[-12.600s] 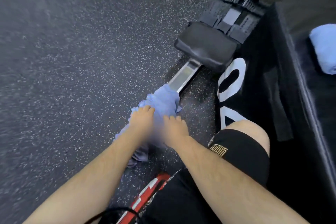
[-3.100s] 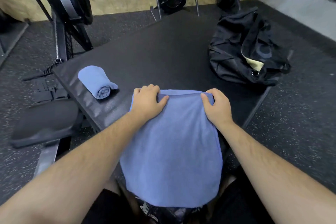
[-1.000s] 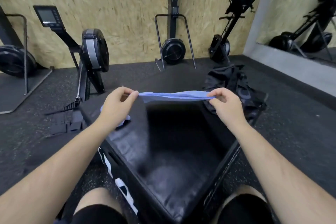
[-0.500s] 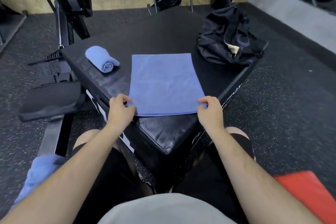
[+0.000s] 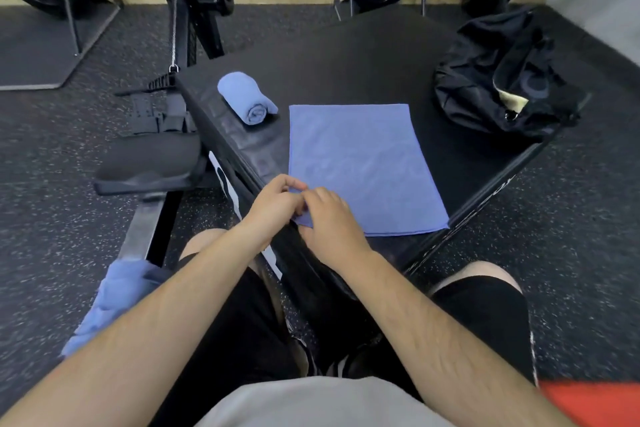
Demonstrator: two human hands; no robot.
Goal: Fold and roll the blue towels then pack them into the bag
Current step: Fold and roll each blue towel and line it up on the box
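Observation:
A blue towel point(image 5: 360, 163) lies flat on the black padded box point(image 5: 363, 59). Both hands meet at its near left corner: my left hand point(image 5: 273, 206) and my right hand point(image 5: 329, 222) pinch that corner with curled fingers. A rolled blue towel point(image 5: 247, 97) lies on the box's left edge. The black bag point(image 5: 502, 80) sits on the box's far right corner, its mouth partly open. Another loose blue towel point(image 5: 110, 298) lies on the rower rail beside my left knee.
A rowing machine with its black seat point(image 5: 149, 163) runs along the left of the box. More rowers stand upright against the wooden wall at the back. Speckled rubber floor surrounds the box. A red object point(image 5: 588, 402) shows at the lower right.
The towel was held up, then laid flat on the box. Since half a second ago my right hand has come across from the near right corner to join my left at the near left corner.

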